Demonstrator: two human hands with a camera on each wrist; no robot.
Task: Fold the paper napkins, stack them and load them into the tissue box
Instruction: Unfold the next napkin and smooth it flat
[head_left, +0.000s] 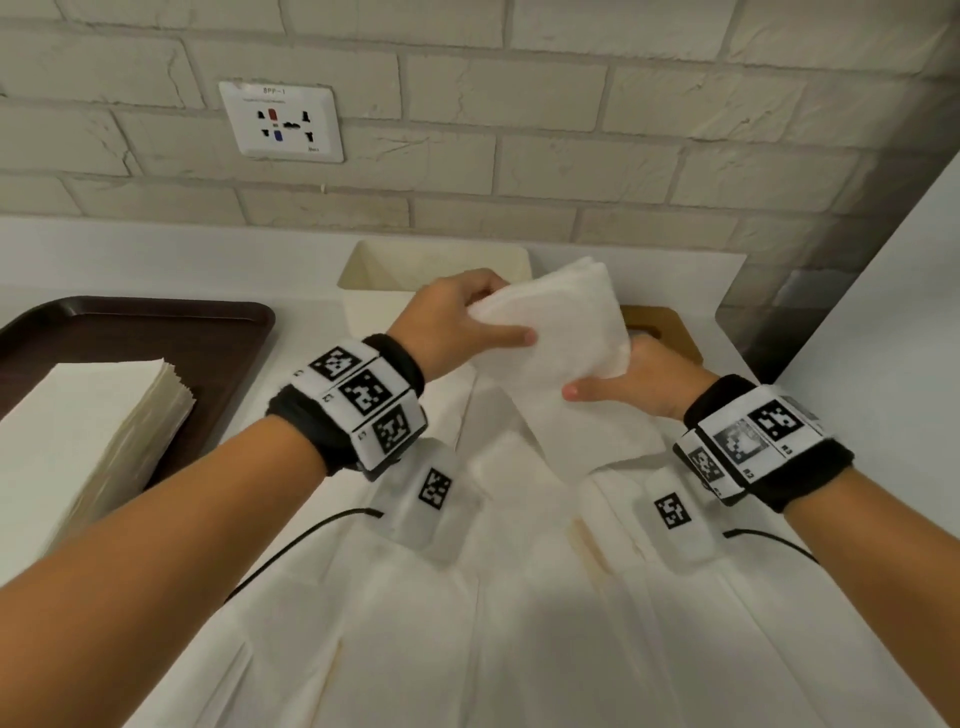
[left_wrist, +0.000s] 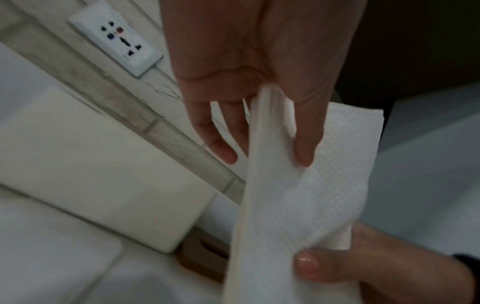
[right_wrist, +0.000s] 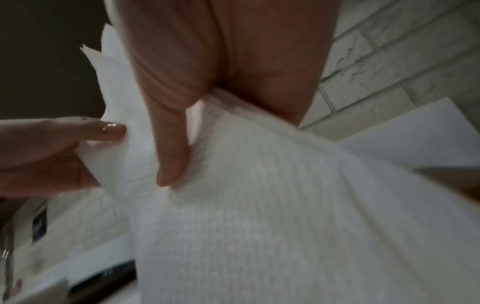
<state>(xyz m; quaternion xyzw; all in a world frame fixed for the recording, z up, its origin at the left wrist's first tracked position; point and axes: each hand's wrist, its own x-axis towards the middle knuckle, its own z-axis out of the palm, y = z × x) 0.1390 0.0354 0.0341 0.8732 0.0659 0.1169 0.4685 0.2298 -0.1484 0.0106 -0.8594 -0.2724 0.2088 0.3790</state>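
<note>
Both hands hold one stack of folded white napkins (head_left: 558, 332) lifted above the counter, in front of the cream tissue box (head_left: 374, 270). My left hand (head_left: 467, 319) pinches the stack's left edge, thumb on the near face; the same napkins (left_wrist: 306, 185) show under my left hand (left_wrist: 259, 131) in the left wrist view. My right hand (head_left: 623, 382) grips the lower right corner, thumb across the front. In the right wrist view the napkins (right_wrist: 259, 205) fill the frame below my right hand (right_wrist: 182, 144). More unfolded napkins (head_left: 519, 597) lie spread on the counter below.
A dark brown tray (head_left: 156, 322) at the left carries a thick pile of flat napkins (head_left: 93, 415). The box's wooden lid (head_left: 660, 327) lies behind my right hand. A brick wall with a socket (head_left: 283, 122) stands behind; a white panel (head_left: 883, 338) rises at the right.
</note>
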